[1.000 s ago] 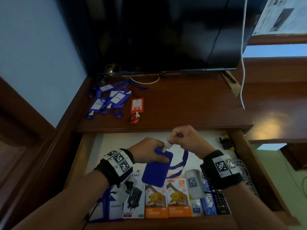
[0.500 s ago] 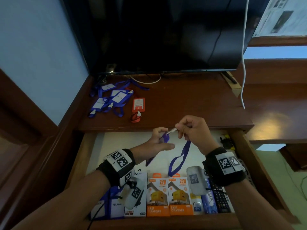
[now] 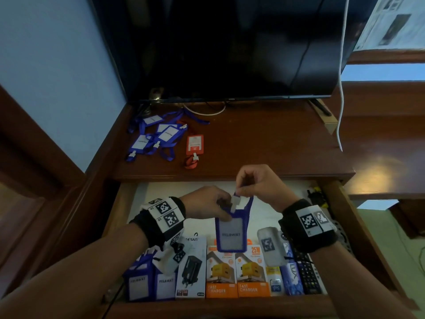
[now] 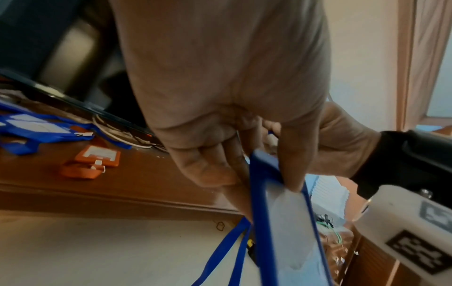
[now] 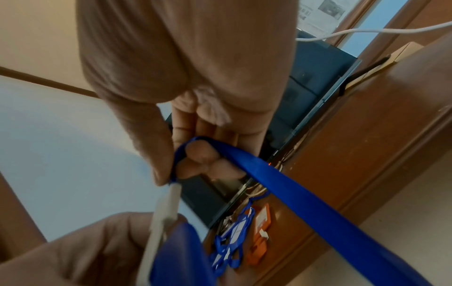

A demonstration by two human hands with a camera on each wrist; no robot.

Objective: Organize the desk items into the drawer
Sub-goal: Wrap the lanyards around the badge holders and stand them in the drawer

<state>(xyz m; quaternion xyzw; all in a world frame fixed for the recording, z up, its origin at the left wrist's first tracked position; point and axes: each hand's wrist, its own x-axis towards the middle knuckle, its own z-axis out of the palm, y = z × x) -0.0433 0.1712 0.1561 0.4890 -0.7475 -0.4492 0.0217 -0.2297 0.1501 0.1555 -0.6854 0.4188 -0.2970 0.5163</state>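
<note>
Blue badge holder now hangs face-forward over the open drawer; left hand pinches its top, right hand pinches the lanyard, shorter than half a second ago — folding for stowing.

- the blue badge holder is hanging upright now with its clear window and printed card facing the camera; half a second ago it was turned edge-on, and a second ago it was showing its plain blue back
- the left hand is pinching its top edge instead of just cupping it
- the right hand is holding the lanyard in a short loop at the white clip, not the long dangling one from before
</note>
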